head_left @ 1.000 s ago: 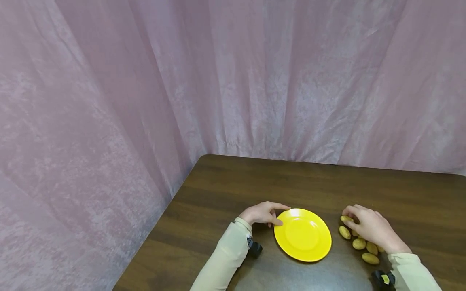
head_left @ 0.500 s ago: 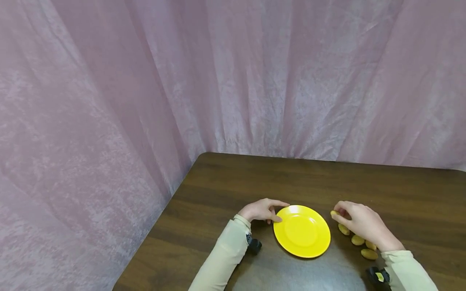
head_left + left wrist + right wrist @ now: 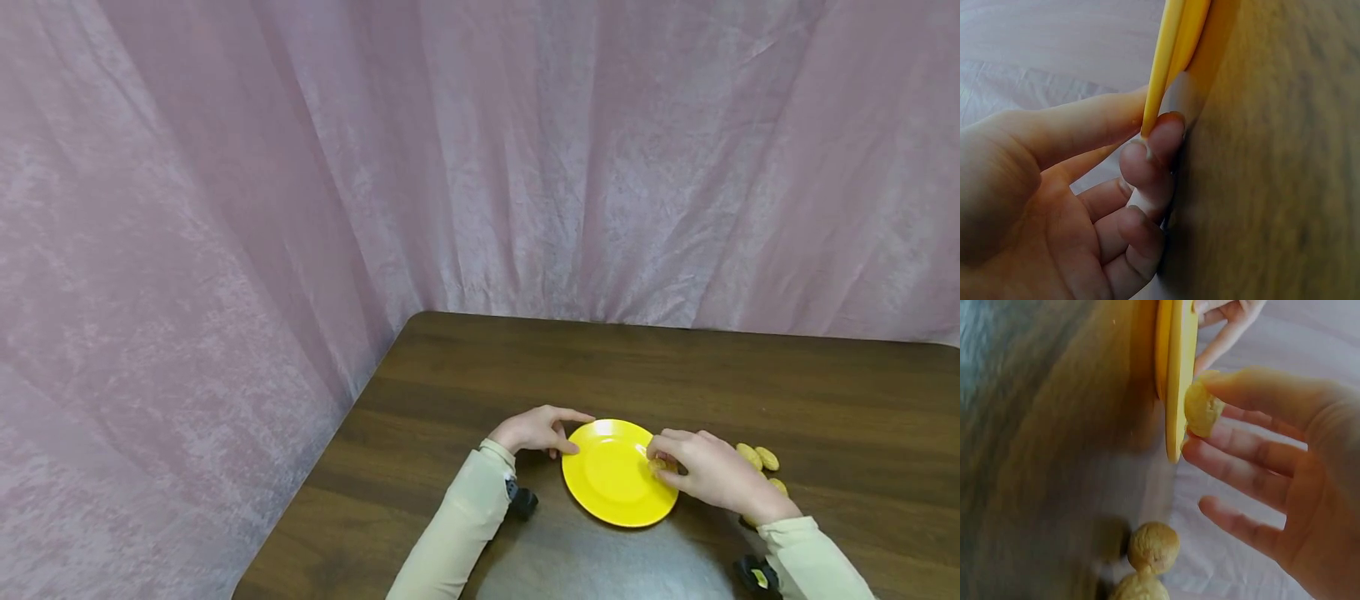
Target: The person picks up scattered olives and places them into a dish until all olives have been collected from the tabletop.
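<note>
Pink crushed-velvet curtain at back, dark brown wood-grain surface below. Glossy yellow round plate sits on it; L hand grip is pinching its left rim, thumb on top, fingertips tucked under. R hand grip is grasping a yellow-brown, knobbly oval pc btwn thumb & fingers, over plate's right side; can't tell if pc touches plate. Other yellow-brown oval pcs lie on surface right of plate, partly behind R hand. Step's prob. putting pc on plate: best go well inside rim, low, release gently so it won't roll; L hand should brace w/o tilting.
</note>
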`<act>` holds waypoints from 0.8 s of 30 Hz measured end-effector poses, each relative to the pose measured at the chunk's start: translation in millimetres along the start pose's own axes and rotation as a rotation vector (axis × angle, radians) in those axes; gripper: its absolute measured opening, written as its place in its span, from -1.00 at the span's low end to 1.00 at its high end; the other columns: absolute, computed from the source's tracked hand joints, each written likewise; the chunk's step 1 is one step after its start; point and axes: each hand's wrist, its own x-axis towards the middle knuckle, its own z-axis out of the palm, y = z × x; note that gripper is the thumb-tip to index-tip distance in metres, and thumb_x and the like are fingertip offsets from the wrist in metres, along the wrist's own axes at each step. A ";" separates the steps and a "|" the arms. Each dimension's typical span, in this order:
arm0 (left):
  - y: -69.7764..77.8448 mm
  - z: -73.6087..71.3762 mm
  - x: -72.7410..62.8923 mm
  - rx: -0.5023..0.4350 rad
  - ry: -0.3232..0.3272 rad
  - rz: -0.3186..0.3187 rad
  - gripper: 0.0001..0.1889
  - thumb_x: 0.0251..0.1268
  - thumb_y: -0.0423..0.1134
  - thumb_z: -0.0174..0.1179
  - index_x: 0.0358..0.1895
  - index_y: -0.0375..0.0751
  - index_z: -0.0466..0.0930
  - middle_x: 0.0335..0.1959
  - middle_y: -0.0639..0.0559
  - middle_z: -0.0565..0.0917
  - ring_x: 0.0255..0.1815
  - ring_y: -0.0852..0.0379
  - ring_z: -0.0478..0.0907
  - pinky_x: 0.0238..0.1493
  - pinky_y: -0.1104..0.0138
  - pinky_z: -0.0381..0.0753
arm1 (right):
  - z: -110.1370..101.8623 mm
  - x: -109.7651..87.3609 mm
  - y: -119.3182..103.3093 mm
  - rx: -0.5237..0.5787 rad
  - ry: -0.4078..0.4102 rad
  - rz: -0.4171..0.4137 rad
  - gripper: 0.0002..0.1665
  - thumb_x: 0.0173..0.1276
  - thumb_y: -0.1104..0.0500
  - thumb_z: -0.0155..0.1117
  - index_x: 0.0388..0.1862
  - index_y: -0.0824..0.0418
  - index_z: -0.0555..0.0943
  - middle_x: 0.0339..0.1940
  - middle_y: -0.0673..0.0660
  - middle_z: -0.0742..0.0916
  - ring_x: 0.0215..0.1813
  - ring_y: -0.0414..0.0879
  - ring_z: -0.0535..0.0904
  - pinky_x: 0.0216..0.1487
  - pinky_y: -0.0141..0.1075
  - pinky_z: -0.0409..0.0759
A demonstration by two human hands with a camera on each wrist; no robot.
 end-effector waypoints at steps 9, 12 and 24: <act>0.3 -1.0 -1.2 0.002 0.005 -0.024 -0.45 0.21 -0.25 0.33 0.28 0.20 0.50 -0.55 0.03 0.52 -0.59 0.15 0.46 -0.47 0.43 0.51 | 8.1 3.8 -7.7 -0.032 -0.034 -0.103 -0.71 0.07 0.24 0.48 -0.32 -0.07 0.59 -0.36 -0.21 0.58 -0.35 -0.37 0.42 -0.29 -0.30 0.40; 0.0 -0.7 -1.2 0.009 0.006 -0.025 -0.45 0.21 -0.24 0.33 0.29 0.20 0.50 -0.56 0.03 0.52 -0.59 0.15 0.46 -0.47 0.43 0.51 | 9.2 4.4 -8.6 -0.022 -0.045 -0.116 -0.72 0.07 0.25 0.48 -0.29 -0.04 0.61 -0.33 -0.19 0.59 -0.32 -0.35 0.44 -0.28 -0.30 0.42; -2.9 0.4 1.8 0.007 0.008 -0.015 -0.45 0.21 -0.25 0.33 0.29 0.19 0.50 -0.58 0.03 0.51 -0.60 0.15 0.46 -0.49 0.44 0.49 | 6.9 0.7 -1.9 -0.003 -0.033 -0.247 -0.56 0.03 0.30 0.50 -0.14 -0.07 0.60 -0.19 -0.17 0.62 -0.19 -0.26 0.54 -0.22 -0.27 0.47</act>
